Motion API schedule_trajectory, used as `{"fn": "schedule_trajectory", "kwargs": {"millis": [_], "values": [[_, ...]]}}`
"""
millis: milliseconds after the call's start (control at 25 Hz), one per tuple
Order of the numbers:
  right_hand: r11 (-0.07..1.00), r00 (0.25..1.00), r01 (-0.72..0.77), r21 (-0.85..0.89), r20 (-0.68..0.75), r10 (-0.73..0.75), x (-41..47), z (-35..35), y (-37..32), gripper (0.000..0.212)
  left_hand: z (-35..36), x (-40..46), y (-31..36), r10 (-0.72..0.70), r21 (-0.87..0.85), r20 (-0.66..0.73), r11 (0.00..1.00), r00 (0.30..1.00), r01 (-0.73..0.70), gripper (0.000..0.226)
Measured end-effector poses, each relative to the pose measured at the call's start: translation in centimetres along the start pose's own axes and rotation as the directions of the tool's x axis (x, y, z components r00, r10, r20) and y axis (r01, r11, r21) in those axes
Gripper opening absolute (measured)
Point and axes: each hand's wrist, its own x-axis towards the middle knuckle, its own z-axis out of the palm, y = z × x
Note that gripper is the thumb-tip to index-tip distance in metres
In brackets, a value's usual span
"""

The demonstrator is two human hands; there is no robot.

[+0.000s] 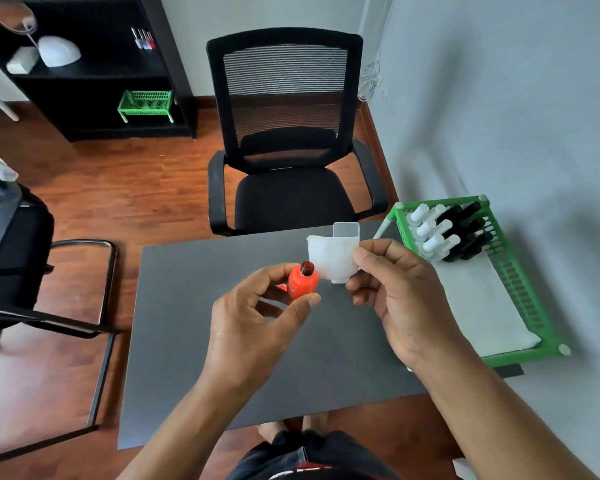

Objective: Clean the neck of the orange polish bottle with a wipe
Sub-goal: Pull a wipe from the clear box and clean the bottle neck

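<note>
Pinching bottle (302, 283) and wipe (331, 259)

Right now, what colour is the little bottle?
Bright orange bottle with a dark neck, seen in the head view.

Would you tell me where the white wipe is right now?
In the head view, the white wipe is pinched in the right hand, just right of the orange bottle's open neck.

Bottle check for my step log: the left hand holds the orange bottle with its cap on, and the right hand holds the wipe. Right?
Not quite. The head view shows the bottle uncapped, its dark neck open. The left hand does hold it, and the right hand holds the wipe.
</note>
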Motion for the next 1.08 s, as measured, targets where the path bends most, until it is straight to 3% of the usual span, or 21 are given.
{"fn": "schedule_trajectory", "kwargs": {"millis": [160, 360, 560, 680, 800, 960, 1080], "values": [[0.976, 0.983, 0.173, -0.131, 0.083, -0.163, -1.8, 0.4, -0.7, 0.007, 0.0, -0.1, 1.8, 0.098, -0.026, 0.004, 0.995, 0.995, -0.098, 0.037], [0.950, 0.962, 0.234, -0.207, 0.189, -0.196, -2.0, -0.3, -0.8, 0.023, 0.3, -0.4, 2.8, 0.153, 0.008, 0.014, 0.988, 0.988, -0.153, 0.036], [0.890, 0.926, 0.327, -0.317, 0.294, -0.236, -1.7, -1.7, -1.4, 0.016, 1.0, -0.8, 3.3, 0.175, -0.016, 0.021, 0.984, 0.984, -0.175, 0.034], [0.801, 0.881, 0.467, -0.374, 0.273, -0.385, -2.5, -2.2, -1.6, 0.009, 2.0, -1.0, 3.6, 0.170, -0.064, 0.021, 0.984, 0.985, -0.168, 0.031], [0.779, 0.854, 0.520, -0.351, 0.212, -0.475, -3.1, -2.7, -1.3, 0.010, 3.3, -1.4, 4.0, 0.176, -0.119, 0.027, 0.978, 0.984, -0.171, 0.036], [0.821, 0.865, 0.502, -0.272, 0.174, -0.471, -3.2, -3.5, -1.4, 0.012, 4.4, -1.4, 4.2, 0.114, -0.303, 0.063, 0.949, 0.991, -0.090, 0.050], [0.880, 0.898, 0.435, -0.192, 0.153, -0.412, -3.0, -4.1, -1.8, 0.013, 4.3, -0.9, 4.4, 0.085, -0.371, 0.088, 0.927, 0.992, -0.046, 0.046]]}}
